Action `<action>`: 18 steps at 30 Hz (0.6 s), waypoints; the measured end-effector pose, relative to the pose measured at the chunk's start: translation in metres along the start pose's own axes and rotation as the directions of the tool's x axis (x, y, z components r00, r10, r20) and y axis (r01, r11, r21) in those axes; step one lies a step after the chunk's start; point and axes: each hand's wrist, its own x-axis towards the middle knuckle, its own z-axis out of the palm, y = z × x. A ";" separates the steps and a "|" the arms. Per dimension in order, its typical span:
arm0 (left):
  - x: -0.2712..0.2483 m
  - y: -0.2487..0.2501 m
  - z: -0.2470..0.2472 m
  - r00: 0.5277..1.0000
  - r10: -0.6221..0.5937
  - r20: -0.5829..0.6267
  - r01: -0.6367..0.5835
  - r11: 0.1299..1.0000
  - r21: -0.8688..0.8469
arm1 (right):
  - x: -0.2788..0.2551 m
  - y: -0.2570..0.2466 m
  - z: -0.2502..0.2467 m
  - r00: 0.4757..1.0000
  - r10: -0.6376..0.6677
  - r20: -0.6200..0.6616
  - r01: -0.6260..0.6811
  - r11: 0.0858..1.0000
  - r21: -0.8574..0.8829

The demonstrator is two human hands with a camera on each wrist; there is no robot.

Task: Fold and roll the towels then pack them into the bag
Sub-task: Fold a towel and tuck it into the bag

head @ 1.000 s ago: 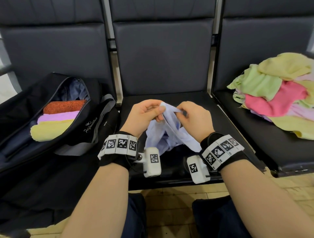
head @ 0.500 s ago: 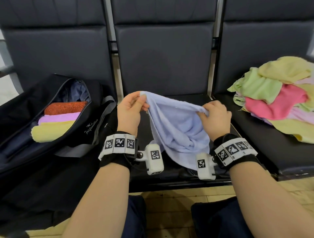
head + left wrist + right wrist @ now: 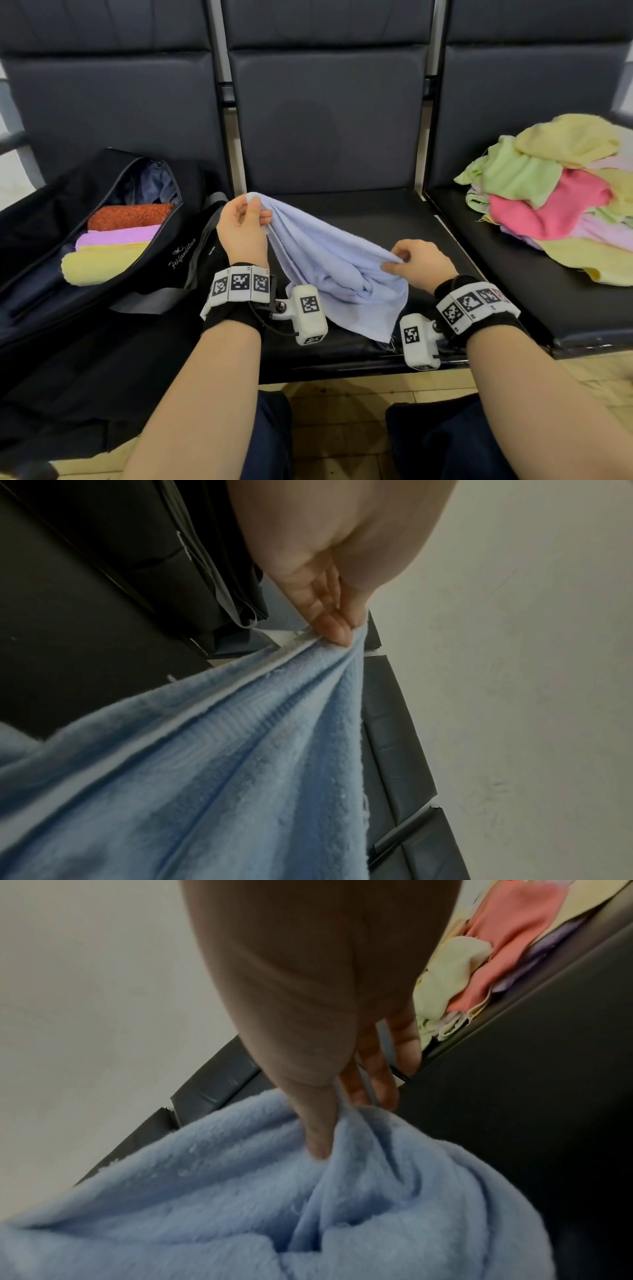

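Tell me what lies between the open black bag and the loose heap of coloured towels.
In the head view, the middle black seat lies between them; above it the left hand and right hand pinch a light blue towel.

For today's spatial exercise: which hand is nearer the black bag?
Left. The left hand pinches the blue towel beside the black bag; the right hand is farther away.

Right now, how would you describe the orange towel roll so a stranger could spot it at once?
Look at the open black bag on the left seat. Three rolled towels lie side by side inside it. The orange roll is the farthest back, beside the purple roll, which lies next to the yellow roll; it is the darkest and looks the coarsest.
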 end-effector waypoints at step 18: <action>-0.003 -0.001 0.000 0.999 0.001 -0.035 0.002 0.997 0.081 | -0.001 0.004 -0.004 0.988 -0.135 0.076 0.084 0.877 0.474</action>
